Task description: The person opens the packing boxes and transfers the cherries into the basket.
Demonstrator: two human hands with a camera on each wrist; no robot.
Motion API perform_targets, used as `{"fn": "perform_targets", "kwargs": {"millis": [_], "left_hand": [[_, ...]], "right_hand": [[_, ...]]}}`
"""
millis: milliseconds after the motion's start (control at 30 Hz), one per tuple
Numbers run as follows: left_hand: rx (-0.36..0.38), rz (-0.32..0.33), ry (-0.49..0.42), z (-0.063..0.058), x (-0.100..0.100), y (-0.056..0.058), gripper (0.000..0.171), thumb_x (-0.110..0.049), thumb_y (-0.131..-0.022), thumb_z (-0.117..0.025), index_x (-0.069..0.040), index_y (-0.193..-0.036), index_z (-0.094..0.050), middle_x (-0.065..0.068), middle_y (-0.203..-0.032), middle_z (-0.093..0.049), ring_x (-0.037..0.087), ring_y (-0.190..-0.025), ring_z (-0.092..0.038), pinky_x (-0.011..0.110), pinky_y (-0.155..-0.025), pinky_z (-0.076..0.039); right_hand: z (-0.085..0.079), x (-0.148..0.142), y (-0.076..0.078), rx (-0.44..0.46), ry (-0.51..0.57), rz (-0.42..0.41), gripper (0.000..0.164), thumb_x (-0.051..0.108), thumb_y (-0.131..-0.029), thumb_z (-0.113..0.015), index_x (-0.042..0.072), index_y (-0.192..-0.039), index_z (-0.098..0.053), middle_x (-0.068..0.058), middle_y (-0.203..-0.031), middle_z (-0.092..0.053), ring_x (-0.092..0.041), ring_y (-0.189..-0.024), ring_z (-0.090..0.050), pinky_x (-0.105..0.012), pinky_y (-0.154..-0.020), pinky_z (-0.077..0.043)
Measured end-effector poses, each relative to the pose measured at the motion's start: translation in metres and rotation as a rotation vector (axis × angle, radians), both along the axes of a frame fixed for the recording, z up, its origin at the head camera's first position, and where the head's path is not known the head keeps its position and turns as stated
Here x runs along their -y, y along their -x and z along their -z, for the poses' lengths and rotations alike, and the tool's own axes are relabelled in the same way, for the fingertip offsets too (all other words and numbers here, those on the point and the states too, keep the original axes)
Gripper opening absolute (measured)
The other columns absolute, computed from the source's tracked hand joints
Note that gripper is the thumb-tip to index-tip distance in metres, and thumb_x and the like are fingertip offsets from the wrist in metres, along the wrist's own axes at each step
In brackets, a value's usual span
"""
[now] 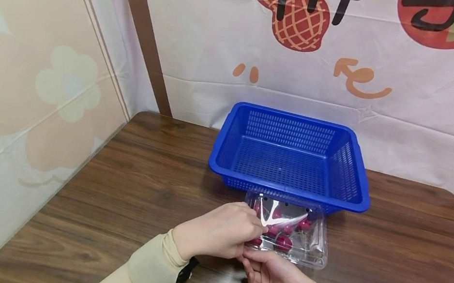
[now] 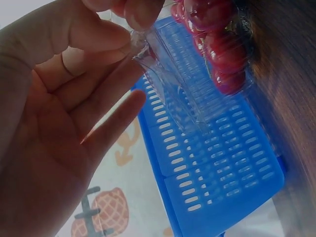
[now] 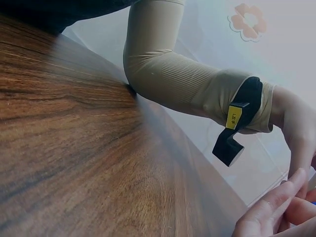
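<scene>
A clear plastic clamshell box (image 1: 316, 252) with several red cherries (image 1: 283, 243) inside lies on the table in the head view, its far edge by the blue basket. My left hand (image 1: 224, 229) reaches over the near-left corner and pinches the plastic edge, shown closer in the left wrist view, where thumb and fingers meet at the clear rim (image 2: 168, 84). From below, my right hand (image 1: 277, 278) holds the same corner between thumb and fingers, palm turned up. Its fingertips are partly hidden behind the left hand. In the right wrist view both hands meet at the lower right.
A blue perforated basket (image 1: 286, 189) with nothing in it stands behind the box, near the back of the brown wooden table (image 1: 136, 186). Printed cloth (image 1: 209, 26) hangs behind and to the left. A black strap (image 3: 247, 98) wraps the left wrist.
</scene>
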State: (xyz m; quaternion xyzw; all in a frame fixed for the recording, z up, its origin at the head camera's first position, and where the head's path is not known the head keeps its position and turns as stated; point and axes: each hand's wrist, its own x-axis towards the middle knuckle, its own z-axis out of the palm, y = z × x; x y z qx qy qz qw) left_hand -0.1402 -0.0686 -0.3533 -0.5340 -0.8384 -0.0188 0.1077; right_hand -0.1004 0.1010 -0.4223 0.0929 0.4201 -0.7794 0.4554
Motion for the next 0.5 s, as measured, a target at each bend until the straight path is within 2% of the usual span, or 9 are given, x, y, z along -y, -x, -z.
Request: {"fn": "perform_targets", "kwargs": {"millis": [233, 367, 500], "left_hand": [[-0.053, 0.004, 0.004, 0.0014, -0.0016, -0.0025, 0.012, -0.017, -0.065, -0.067, -0.02, -0.076, -0.062, -0.007, -0.085, -0.055, 0.011, -0.085, -0.05, 0.027, -0.072, -0.046], [-0.058, -0.008, 0.009, 0.0032, -0.0041, -0.0051, 0.015, -0.021, -0.067, -0.065, -0.02, -0.081, -0.062, -0.004, -0.095, -0.052, 0.013, -0.09, -0.047, 0.029, -0.072, -0.045], [-0.069, -0.019, -0.021, 0.0035, -0.0066, -0.0061, 0.012, -0.021, -0.069, -0.061, -0.02, -0.081, -0.062, -0.002, -0.095, -0.05, 0.015, -0.087, -0.045, 0.029, -0.068, -0.043]], "right_hand": [[0.0016, -0.0005, -0.0026, -0.057, 0.017, -0.06, 0.014, 0.024, -0.092, -0.051, 0.02, -0.094, -0.064, 0.011, -0.091, -0.068, -0.001, -0.084, -0.06, -0.016, -0.076, -0.049], [0.004, -0.002, -0.0014, -0.072, 0.085, -0.117, 0.012, 0.023, -0.092, -0.05, 0.019, -0.098, -0.06, 0.01, -0.096, -0.065, -0.003, -0.091, -0.058, -0.021, -0.084, -0.047], [0.0058, -0.0052, -0.0002, -0.073, 0.16, -0.162, 0.012, 0.019, -0.093, -0.048, 0.019, -0.099, -0.058, 0.008, -0.098, -0.063, -0.005, -0.095, -0.056, -0.024, -0.089, -0.045]]}}
